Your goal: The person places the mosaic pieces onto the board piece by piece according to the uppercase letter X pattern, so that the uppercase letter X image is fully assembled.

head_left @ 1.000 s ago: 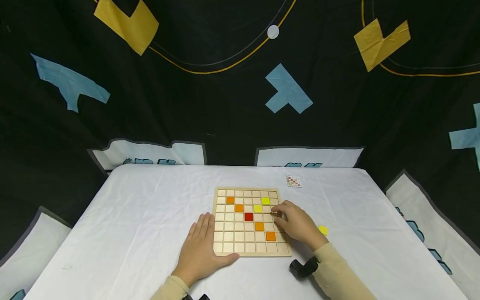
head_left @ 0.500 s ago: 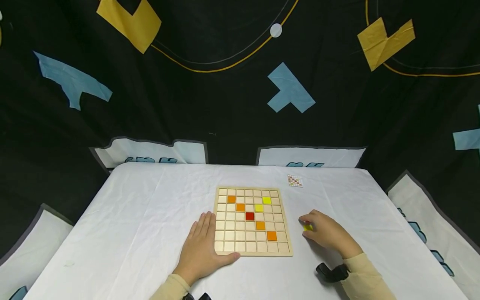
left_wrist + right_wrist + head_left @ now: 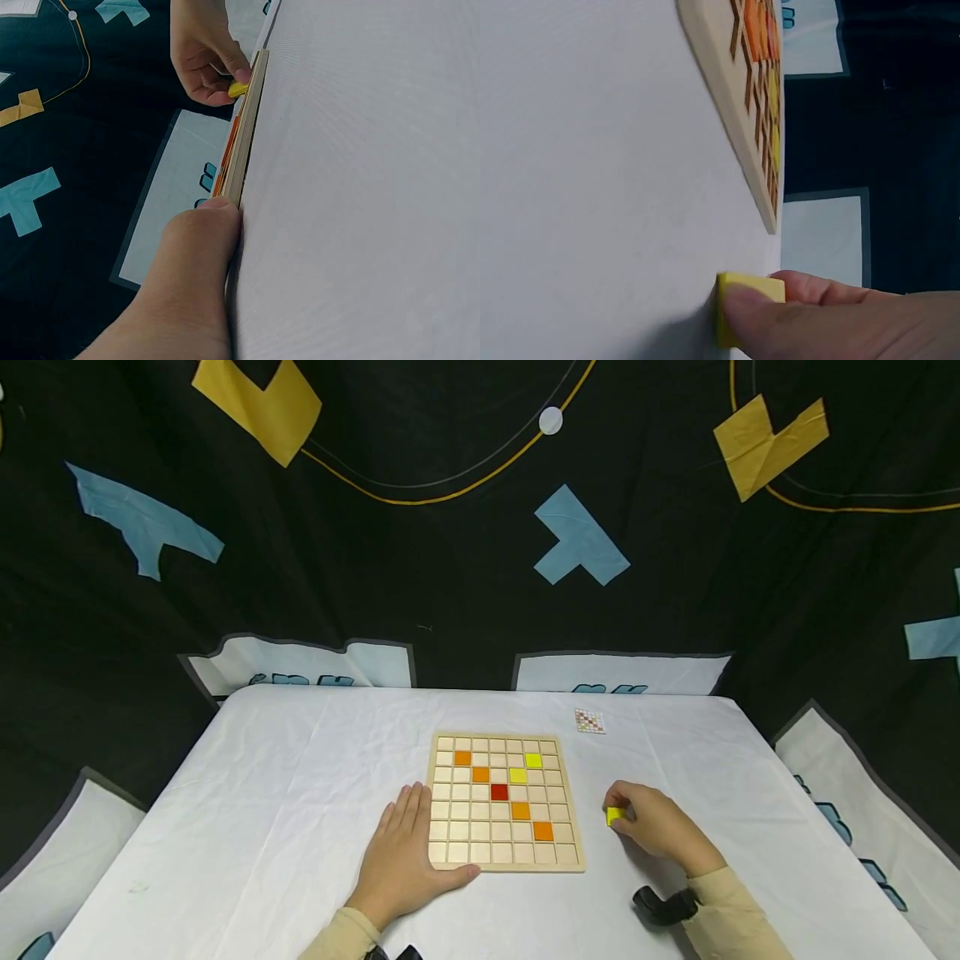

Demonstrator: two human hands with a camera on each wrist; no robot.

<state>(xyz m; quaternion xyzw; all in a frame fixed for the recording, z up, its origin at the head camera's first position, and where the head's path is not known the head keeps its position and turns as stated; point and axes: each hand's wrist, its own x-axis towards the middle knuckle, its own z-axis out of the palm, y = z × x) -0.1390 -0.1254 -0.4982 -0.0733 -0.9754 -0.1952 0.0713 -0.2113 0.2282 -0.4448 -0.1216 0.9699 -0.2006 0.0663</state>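
A wooden grid board (image 3: 480, 833) lies on the white table. My left hand (image 3: 401, 860) rests flat against its left side, fingers straight, the thumb over the front edge. In the left wrist view the left thumb (image 3: 202, 232) touches the board's edge (image 3: 247, 135). On the grid are a red tile (image 3: 499, 792), several orange tiles (image 3: 521, 811) and two yellow tiles (image 3: 517, 776). To the right of the board, my right hand (image 3: 663, 828) pinches a loose yellow tile (image 3: 769, 286) between thumb and fingers. It is tilted up on edge, close to the cloth.
A small card with a coloured grid pattern (image 3: 589, 721) lies beyond the board's right corner. White cloth (image 3: 300, 777) covers the table. A black curtain (image 3: 420, 585) hangs behind it. A black wrist mount (image 3: 663, 907) sits on the right wrist.
My right hand has moved right, away from the board's right edge, to the loose yellow tile. It now grips that tile and tilts it. My left hand and the tiles on the board have stayed put.
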